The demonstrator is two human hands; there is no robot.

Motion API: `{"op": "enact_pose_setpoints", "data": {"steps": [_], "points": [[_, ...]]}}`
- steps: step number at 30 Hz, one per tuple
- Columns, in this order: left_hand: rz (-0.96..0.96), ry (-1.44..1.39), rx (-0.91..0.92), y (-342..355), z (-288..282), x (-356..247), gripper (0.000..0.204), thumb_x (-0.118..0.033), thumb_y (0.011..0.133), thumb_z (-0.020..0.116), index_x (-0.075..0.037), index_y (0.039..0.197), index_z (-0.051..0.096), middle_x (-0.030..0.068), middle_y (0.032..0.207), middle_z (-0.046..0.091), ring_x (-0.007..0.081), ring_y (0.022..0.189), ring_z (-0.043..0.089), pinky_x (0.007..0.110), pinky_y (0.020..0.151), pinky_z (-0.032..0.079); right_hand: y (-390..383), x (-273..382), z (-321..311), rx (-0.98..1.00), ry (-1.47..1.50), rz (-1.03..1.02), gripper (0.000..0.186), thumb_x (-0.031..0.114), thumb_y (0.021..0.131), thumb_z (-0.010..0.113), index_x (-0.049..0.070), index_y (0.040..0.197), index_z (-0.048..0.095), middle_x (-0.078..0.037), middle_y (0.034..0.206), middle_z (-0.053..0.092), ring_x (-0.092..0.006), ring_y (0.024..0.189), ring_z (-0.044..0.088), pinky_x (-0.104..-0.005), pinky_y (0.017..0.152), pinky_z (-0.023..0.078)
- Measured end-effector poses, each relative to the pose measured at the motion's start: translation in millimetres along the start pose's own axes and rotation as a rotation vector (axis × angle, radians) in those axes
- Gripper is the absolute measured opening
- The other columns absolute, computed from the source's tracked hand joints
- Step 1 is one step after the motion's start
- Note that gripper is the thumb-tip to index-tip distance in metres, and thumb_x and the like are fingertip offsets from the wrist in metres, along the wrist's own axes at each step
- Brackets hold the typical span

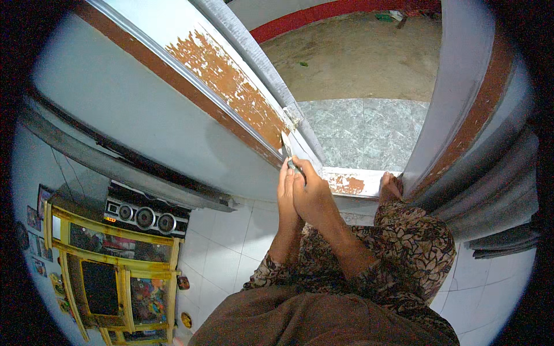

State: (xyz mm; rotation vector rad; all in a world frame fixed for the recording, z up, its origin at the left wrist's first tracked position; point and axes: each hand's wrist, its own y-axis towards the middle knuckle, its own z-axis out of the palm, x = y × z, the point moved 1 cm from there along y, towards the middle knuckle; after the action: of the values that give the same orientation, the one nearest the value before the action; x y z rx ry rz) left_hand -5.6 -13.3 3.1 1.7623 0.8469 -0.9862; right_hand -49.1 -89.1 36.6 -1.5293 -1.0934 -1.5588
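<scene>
Both my hands are together at the middle of the view, in front of a door frame [231, 86] whose white paint has flaked off in a long patch of brown. My right hand [312, 190] closes around the dark handle end of a pointed metal blade [287, 143], which might be a knife or scissors. Pressed against it, my left hand [285, 187] has its fingers closed at the blade's base. The blade's tip lies at the lower end of the bare brown patch; whether it touches the surface is hard to tell. My fingers hide most of the handle.
A white sill [369, 174] with a brown worn patch crosses the doorway, my bare foot [390, 185] at its right end. Grey tiles [369, 130] lie beyond. A grey curtain [490, 190] hangs right. Lower left stand a yellow cabinet [118, 259] and a stereo [145, 217].
</scene>
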Motion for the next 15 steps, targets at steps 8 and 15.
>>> {"op": "enact_pose_setpoints", "data": {"steps": [8,15], "points": [[-0.292,-0.304,-0.032,10,8,-2,0.044,-0.024,0.101,0.033,0.004,0.135,0.038,0.0162,0.13,0.048,0.0212,0.119,0.047,0.031,0.1,0.037,13,-20,7,-0.103,0.14,0.043,0.036,0.01,0.092,0.041,0.001,0.126,0.05,-0.019,0.093,0.064,-0.0202,0.079,0.061,-0.0326,0.075,0.048],[-0.156,-0.295,0.022,6,-11,2,0.044,-0.022,0.102,0.033,0.0,0.14,0.034,0.0128,0.134,0.044,0.0182,0.118,0.046,0.029,0.1,0.037,3,-9,19,-0.092,0.006,-0.046,0.036,0.013,0.093,0.04,0.005,0.128,0.045,-0.029,0.094,0.062,-0.0414,0.086,0.063,-0.0453,0.073,0.048]]}}
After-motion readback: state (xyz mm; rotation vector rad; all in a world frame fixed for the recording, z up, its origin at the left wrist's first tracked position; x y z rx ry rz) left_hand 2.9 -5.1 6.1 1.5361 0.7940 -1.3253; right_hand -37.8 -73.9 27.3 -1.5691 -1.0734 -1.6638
